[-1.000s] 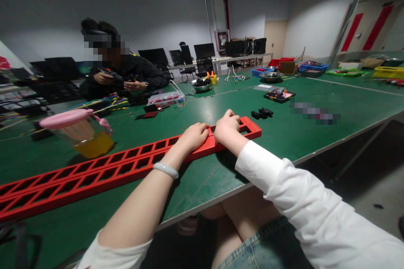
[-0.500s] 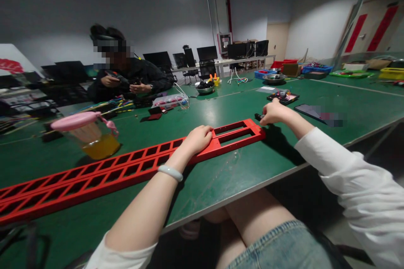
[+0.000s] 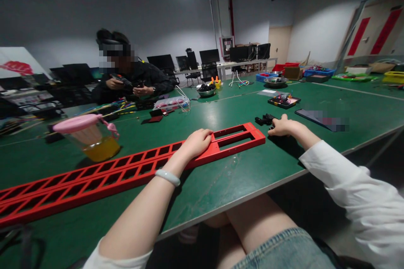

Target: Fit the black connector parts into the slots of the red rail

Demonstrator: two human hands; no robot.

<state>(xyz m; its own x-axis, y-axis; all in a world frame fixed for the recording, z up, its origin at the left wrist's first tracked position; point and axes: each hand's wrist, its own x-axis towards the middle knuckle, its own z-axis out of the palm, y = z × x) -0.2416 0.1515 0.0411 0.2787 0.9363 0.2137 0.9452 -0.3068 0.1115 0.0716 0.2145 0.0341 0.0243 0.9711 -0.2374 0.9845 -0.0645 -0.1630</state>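
A long red frame point(image 3: 139, 164) with two rows of slanted openings lies across the green table, its right end having two longer slots. My left hand point(image 3: 198, 142) grips it near that end, fingers bent over the bars and the thumb hidden. Just beyond the frame's right end, my right hand point(image 3: 284, 126) is low over the table with its fingertips drawn together. What they hold, if anything, is hidden. Small black parts point(image 3: 264, 119) lie beside those fingertips.
A pink-lidded cup point(image 3: 99, 147) of orange liquid stands behind the frame. Right of centre are a phone point(image 3: 320, 118) and a black tray of small parts point(image 3: 284, 100). Across the table a person point(image 3: 135, 75) handles a dark tool. Metal bowls point(image 3: 206, 92) stand farther back.
My right hand has moved slightly right and down from beside the frame's end, bringing more of the black parts into sight. My left hand stays on the red frame. The view has tilted slightly.
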